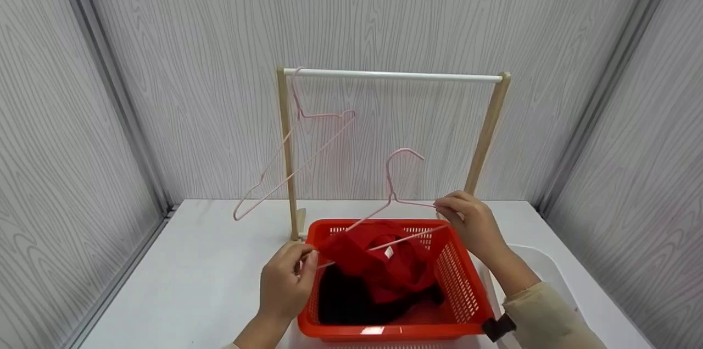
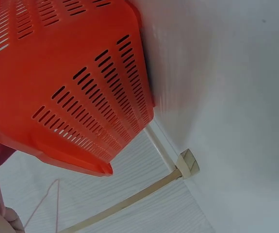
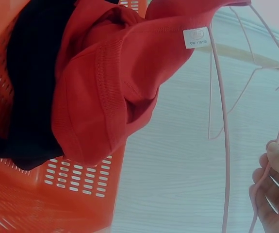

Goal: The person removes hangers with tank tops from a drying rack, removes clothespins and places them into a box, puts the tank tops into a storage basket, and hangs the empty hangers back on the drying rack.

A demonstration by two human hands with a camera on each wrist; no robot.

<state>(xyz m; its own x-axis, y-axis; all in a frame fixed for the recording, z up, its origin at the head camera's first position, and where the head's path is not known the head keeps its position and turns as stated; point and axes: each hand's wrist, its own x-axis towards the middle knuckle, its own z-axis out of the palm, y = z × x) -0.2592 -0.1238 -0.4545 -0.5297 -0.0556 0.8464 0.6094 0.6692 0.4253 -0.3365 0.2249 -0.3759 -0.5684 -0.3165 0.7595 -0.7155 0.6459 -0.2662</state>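
Observation:
A pink clothes hanger [image 1: 391,195] is held tilted over a red plastic basket [image 1: 478,294], its hook upward. My right hand [image 1: 473,225] pinches the hanger's right shoulder; in the right wrist view the thumb and fingers [image 3: 275,150] close on the wire. My left hand [image 1: 286,280] pinches the hanger's left end together with an edge of a red garment [image 1: 357,253]. This garment, with a ribbed band and a white label [image 3: 196,38], drapes over the hanger's left part and hangs down into the basket. Black cloth [image 1: 346,297] lies beneath it.
Behind the basket stands a rack with wooden posts [image 1: 486,134] and a white rail [image 1: 392,75]. Another pink hanger [image 1: 296,173] hangs from the rail's left end. A white tray [image 1: 541,266] lies right of the basket on the white table [image 1: 181,277]. Grey wood-grain panels surround the table.

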